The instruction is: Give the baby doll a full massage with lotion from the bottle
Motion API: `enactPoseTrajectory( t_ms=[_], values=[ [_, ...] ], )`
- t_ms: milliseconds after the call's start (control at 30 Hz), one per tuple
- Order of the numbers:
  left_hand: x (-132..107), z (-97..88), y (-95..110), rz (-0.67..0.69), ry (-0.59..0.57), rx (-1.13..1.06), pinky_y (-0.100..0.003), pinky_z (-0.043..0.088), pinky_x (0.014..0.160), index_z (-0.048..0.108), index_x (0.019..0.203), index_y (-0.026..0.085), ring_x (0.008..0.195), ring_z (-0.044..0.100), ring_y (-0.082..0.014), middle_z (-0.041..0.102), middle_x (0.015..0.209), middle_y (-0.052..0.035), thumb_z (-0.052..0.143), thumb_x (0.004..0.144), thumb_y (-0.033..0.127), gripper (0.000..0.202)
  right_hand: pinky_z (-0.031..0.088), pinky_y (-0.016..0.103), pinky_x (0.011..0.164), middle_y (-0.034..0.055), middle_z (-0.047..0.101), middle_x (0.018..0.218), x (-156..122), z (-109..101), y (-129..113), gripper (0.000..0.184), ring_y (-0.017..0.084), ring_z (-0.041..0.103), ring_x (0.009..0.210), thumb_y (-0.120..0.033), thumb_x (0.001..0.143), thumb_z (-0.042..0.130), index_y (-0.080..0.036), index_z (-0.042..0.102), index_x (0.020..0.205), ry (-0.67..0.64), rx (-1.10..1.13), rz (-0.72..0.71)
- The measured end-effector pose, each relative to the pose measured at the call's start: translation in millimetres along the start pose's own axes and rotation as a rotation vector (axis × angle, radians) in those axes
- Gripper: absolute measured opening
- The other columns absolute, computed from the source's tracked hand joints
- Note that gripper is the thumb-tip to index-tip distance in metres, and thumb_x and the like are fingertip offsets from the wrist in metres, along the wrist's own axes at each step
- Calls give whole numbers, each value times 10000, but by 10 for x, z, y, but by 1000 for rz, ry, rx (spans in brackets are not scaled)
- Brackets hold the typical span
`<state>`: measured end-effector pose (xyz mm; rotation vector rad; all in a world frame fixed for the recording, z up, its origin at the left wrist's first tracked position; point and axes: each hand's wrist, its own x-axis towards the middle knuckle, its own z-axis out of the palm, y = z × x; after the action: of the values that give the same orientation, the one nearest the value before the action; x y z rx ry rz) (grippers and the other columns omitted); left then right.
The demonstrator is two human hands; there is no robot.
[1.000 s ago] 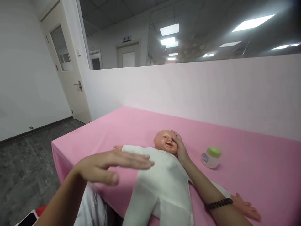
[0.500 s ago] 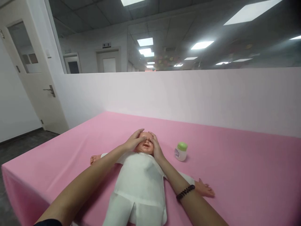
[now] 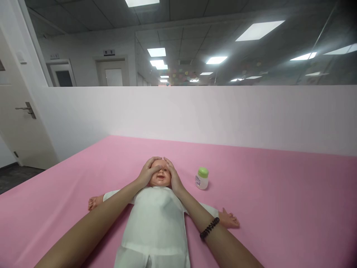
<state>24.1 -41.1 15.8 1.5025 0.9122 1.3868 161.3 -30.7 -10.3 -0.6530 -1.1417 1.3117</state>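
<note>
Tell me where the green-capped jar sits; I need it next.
The green-capped jar stands upright on the pink table, just right of the doll's head, near the right hand.
</note>
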Motion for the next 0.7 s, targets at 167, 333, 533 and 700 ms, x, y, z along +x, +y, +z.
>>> enactPoseTrajectory(
  t_ms=[167,333,533,700],
  values=[
    [-42,-62,-43,1,-21,-78,-397,456,1010,604,1180,197,1209,543,-299,590,1296,-96,729,768,362,461,311,395,1172,14,475,1443,-56,-8,-78,604,245,398,1368,-433,749,649,-264,549,1320,-31,-62,19],
    [-39,-63,-39,3,-19,-71,-410,442,1032,611,1188,190,1224,535,-308,601,1287,-103,732,764,356,472,356,398,1136,19,516,1394,-87,-8,-113,569,254,451,1322,-428,764,643,-271,543,1302,-51,-91,26],
    [-35,-64,-38,-11,-13,-76,-412,449,1026,623,1188,200,1215,545,-310,617,1275,-94,741,748,370,486,370,394,1128,15,517,1395,-74,-14,-95,563,257,454,1319,-440,761,640,-274,543,1291,-54,-92,16],
    [-23,-68,-86,-2,-9,-85,-426,417,1069,621,1193,202,1244,531,-308,604,1305,-97,736,766,362,470,359,383,1135,18,511,1395,-61,-27,-75,566,250,441,1326,-430,766,636,-264,527,1296,-46,-107,18]
  ],
)
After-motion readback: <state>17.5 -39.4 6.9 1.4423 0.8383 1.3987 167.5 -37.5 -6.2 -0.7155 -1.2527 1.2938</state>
